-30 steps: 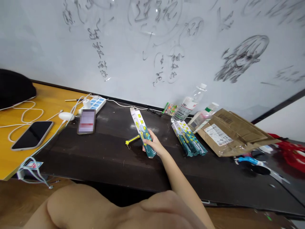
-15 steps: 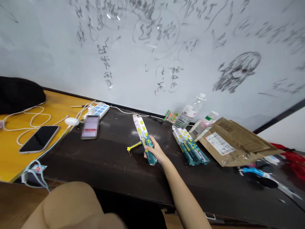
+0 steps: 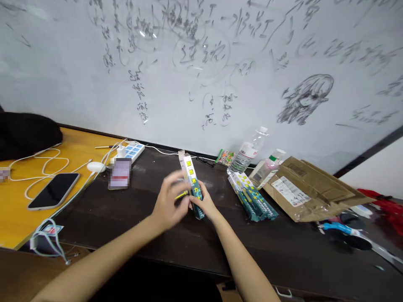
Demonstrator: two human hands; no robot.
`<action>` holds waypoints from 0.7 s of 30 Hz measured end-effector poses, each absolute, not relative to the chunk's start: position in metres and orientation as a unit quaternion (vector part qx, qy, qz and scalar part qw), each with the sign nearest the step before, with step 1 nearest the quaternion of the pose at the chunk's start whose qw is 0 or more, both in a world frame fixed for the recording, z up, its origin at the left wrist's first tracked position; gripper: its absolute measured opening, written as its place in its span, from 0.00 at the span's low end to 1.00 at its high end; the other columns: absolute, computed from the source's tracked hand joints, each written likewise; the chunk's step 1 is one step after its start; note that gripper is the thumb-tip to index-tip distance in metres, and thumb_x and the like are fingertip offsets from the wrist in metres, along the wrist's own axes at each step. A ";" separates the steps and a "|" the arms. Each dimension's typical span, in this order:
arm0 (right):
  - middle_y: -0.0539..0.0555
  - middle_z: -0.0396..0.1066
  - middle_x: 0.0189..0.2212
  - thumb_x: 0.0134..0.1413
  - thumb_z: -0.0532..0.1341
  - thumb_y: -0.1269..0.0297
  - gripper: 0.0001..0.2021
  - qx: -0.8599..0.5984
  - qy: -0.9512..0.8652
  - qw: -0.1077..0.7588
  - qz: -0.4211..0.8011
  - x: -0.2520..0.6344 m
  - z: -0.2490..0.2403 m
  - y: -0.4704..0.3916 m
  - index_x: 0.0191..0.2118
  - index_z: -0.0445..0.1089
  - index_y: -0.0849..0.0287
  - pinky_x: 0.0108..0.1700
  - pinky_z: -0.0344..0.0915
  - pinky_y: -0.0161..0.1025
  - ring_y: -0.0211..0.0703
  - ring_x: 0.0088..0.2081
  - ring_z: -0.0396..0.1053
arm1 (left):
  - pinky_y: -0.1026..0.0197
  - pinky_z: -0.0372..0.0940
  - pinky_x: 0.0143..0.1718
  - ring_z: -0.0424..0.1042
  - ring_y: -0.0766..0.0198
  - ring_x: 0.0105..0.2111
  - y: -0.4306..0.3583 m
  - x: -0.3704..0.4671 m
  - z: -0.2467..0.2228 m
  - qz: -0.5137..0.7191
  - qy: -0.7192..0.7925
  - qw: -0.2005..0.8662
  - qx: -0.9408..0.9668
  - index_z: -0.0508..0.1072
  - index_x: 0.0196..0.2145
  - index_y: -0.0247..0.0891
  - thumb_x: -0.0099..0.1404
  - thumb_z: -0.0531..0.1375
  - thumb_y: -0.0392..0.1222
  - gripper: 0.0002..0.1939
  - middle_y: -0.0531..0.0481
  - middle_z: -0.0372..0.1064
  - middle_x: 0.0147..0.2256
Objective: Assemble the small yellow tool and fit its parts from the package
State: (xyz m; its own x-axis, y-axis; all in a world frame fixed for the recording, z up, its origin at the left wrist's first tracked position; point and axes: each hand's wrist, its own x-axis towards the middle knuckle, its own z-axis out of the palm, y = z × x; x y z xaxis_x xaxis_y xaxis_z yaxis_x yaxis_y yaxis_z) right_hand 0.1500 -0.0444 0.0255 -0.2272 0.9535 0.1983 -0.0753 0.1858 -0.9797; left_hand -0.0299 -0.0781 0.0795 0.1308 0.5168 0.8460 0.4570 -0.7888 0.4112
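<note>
A narrow white-and-teal cardboard box (image 3: 193, 176) with yellow characters tilts over the dark desk, its end flap open at the top. My right hand (image 3: 204, 201) is closed round its lower part. Just left of it, my left hand (image 3: 170, 199) is raised and a little blurred, fingers curved and apart, holding nothing that I can see. Behind those fingers, partly hidden, a yellow spring scale (image 3: 181, 195) lies on the desk. More boxes of the same print (image 3: 252, 197) lie side by side to the right.
A water bottle (image 3: 247, 153), a second bottle (image 3: 270, 165), a snack packet (image 3: 225, 157) and a cardboard parcel (image 3: 292, 193) stand along the right. Leftward are a power strip (image 3: 134, 151), a phone with a lit screen (image 3: 120, 173), a dark phone (image 3: 54, 191) and white cables. A whiteboard (image 3: 163, 105) rises behind.
My left hand has come in from below, up to the left side of the box, covering part of the spring scale. My right hand still holds the box, now slightly more upright.
</note>
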 end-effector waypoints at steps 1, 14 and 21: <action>0.48 0.65 0.35 0.46 0.64 0.61 0.33 -0.370 -0.598 0.497 0.509 0.148 0.024 -0.045 0.56 0.48 0.47 0.25 0.66 0.36 0.32 0.21 0.66 | 0.50 0.61 0.51 0.59 0.57 0.53 -0.066 -0.028 0.083 0.576 0.333 0.047 0.745 0.61 0.53 0.48 0.64 0.54 0.43 0.19 0.46 0.53 0.55; 0.47 0.63 0.32 0.52 0.59 0.62 0.32 -0.287 -0.565 0.510 0.582 0.140 0.025 -0.049 0.59 0.42 0.43 0.25 0.69 0.39 0.35 0.24 0.64 | 0.51 0.58 0.51 0.58 0.55 0.53 0.024 -0.028 0.101 0.549 0.399 0.039 0.734 0.63 0.45 0.41 0.58 0.60 0.46 0.18 0.45 0.56 0.51; 0.45 0.61 0.29 0.53 0.58 0.59 0.30 -0.297 -0.521 0.527 0.602 0.135 0.023 -0.047 0.58 0.41 0.41 0.13 0.60 0.29 0.30 0.17 0.61 | 0.54 0.58 0.52 0.60 0.58 0.51 0.044 -0.022 0.107 0.452 0.376 0.023 0.809 0.63 0.46 0.40 0.62 0.56 0.46 0.15 0.46 0.59 0.50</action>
